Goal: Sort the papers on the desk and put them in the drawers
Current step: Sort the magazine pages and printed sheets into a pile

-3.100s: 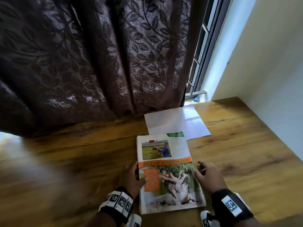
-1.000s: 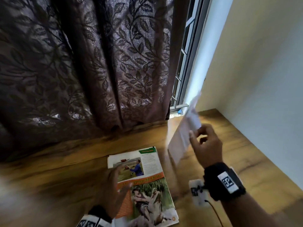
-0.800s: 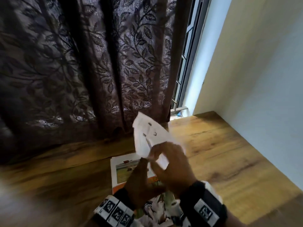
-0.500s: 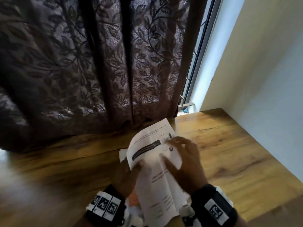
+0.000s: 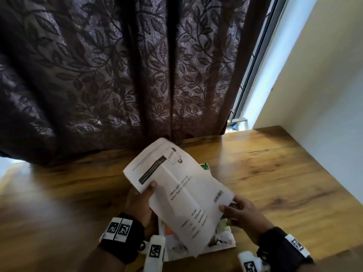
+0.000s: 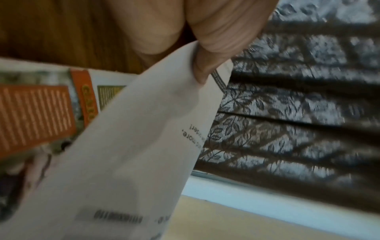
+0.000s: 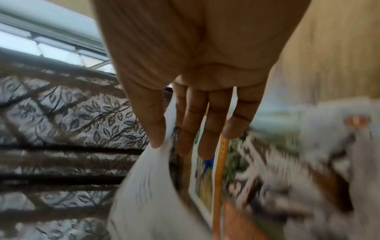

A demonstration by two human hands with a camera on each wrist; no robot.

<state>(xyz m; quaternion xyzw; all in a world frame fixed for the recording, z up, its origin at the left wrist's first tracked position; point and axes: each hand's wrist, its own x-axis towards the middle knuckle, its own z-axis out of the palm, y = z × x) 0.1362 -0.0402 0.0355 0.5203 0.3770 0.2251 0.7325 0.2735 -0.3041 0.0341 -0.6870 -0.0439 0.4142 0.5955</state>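
Note:
A white printed sheet [image 5: 176, 193] with fold creases is held unfolded in the air above the desk, print side up. My left hand [image 5: 140, 201] pinches its left edge, thumb on top; the left wrist view shows that thumb on the sheet [image 6: 144, 138]. My right hand [image 5: 243, 214] pinches the sheet's right edge, thumb over it and fingers beneath, as the right wrist view shows on the sheet [image 7: 148, 186]. Below lies a colourful magazine [image 5: 222, 240] on the wooden desk [image 5: 275, 183], mostly hidden by the sheet. No drawers are in view.
A dark brown leaf-patterned curtain [image 5: 117, 75] hangs along the desk's far edge. A window frame [image 5: 253, 71] and a pale wall [image 5: 324, 75] bound the right side. Bare desk surface lies to the left and right of the magazine.
My right hand lifted the folded white sheet off the desk and brought it over the magazine. Both hands have since opened it out flat, and my left hand left the magazine.

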